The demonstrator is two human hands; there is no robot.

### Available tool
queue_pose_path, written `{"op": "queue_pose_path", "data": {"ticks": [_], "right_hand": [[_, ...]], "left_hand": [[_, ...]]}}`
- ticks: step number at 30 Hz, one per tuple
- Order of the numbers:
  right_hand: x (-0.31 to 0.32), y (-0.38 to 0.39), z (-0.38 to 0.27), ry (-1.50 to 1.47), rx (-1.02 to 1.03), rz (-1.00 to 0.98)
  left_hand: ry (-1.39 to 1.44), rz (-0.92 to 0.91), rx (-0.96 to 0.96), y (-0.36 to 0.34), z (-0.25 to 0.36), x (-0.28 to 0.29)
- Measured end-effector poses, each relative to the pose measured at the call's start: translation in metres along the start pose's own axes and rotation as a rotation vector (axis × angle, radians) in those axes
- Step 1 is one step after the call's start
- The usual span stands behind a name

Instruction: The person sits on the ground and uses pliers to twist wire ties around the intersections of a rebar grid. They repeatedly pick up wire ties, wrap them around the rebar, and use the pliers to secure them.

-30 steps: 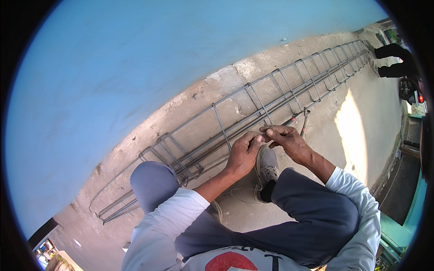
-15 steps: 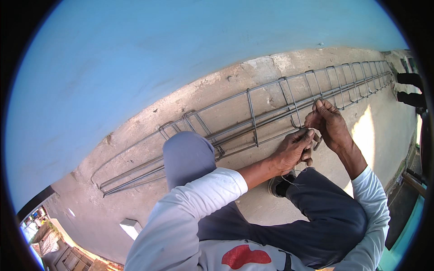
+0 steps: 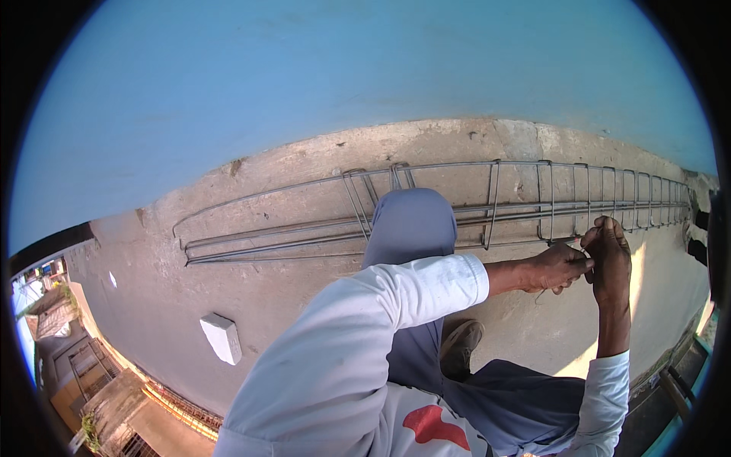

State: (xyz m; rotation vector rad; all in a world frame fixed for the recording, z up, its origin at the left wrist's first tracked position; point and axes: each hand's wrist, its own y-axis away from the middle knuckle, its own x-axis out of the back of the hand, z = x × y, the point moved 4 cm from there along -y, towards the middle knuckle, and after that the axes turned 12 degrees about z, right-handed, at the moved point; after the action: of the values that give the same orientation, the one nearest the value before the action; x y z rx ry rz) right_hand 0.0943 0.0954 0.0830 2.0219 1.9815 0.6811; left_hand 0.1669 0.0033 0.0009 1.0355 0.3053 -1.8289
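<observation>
Pinching: our left hand [image 3: 560, 268] holds thin wire [image 3: 541, 295], at three o'clock.
Right hand [image 3: 609, 255]: fingers curled, just beside our left; we cannot tell its grip.
Steel frame [image 3: 493, 204]: on the floor [image 3: 152, 305], nine to three o'clock.

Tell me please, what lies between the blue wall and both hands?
In the head view, concrete and a steel-bar cage lie between the blue wall and both hands.
</observation>
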Motion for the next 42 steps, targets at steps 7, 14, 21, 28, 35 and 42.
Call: {"op": "queue_pose_path", "data": {"ticks": [7,14,21,28,35,42], "right_hand": [[-0.015,0.02,0.031,-0.374,0.063,0.167],[-0.023,0.017,0.022,-0.517,0.163,0.165],[0.015,0.021,0.025,-0.732,0.154,0.156],[0.076,0.017,0.046,-0.795,0.102,0.238],[0.1,-0.007,0.062,-0.845,-0.014,0.217],[0.096,-0.023,0.093,-0.488,-0.092,0.18]], "left_hand": [[-0.319,0.072,0.26,0.042,-0.021,0.023],[-0.013,0.111,0.272,0.041,-0.035,0.008],[-0.125,0.141,0.182,0.022,-0.054,0.007],[-0.422,0.092,0.117,0.012,-0.06,-0.017],[-0.599,-0.01,0.086,0.002,-0.068,-0.016],[-0.964,0.644,-0.059,-0.013,-0.045,0.085]]}}
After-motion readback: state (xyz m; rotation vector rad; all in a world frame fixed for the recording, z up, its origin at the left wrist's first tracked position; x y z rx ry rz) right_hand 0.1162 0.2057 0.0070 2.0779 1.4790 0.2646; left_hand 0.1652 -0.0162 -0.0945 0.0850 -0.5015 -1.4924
